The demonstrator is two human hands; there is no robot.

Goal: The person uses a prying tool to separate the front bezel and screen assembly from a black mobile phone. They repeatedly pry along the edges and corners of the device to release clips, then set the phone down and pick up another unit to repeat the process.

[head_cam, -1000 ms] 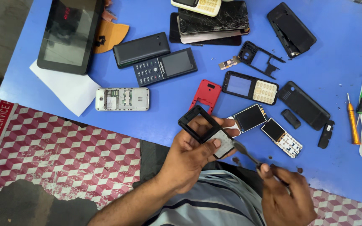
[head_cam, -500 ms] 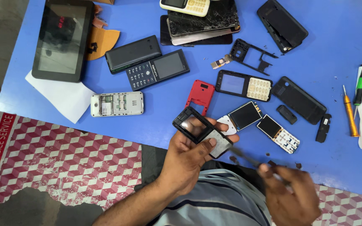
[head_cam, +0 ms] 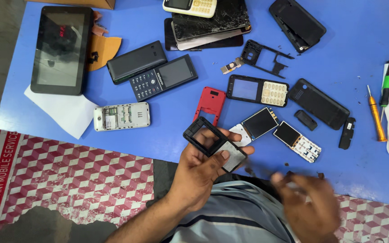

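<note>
The person sits at a blue table (head_cam: 158, 130) covered with phone parts. The left hand (head_cam: 201, 173) holds a black phone front frame (head_cam: 214, 144) up over the near edge of the table, pinched between the thumb on top and the fingers under it; the screen window of the frame is empty, and a grey panel fills its lower part. The right hand (head_cam: 309, 202) is low and just right of the frame, blurred by motion. It seems closed around something thin, perhaps a small tool, but I cannot tell this for sure.

On the table just beyond the frame lie a red back cover (head_cam: 210, 103), two bare phone boards with small screens (head_cam: 260, 123) (head_cam: 296, 139), and a black keypad housing (head_cam: 257, 90). Farther left there are a black keypad phone (head_cam: 163, 76), a white phone lying open (head_cam: 121, 116) and a tablet (head_cam: 61, 49). An orange screwdriver (head_cam: 377, 114) lies at the right, well apart from both hands.

I judge that the work is in the middle of taking apart or fitting this frame: the hand holds it steady while the other comes to it. The next move needs a firm hold on the frame edges and a fine, exact touch from the right hand, because the frame looks thin and light.
</note>
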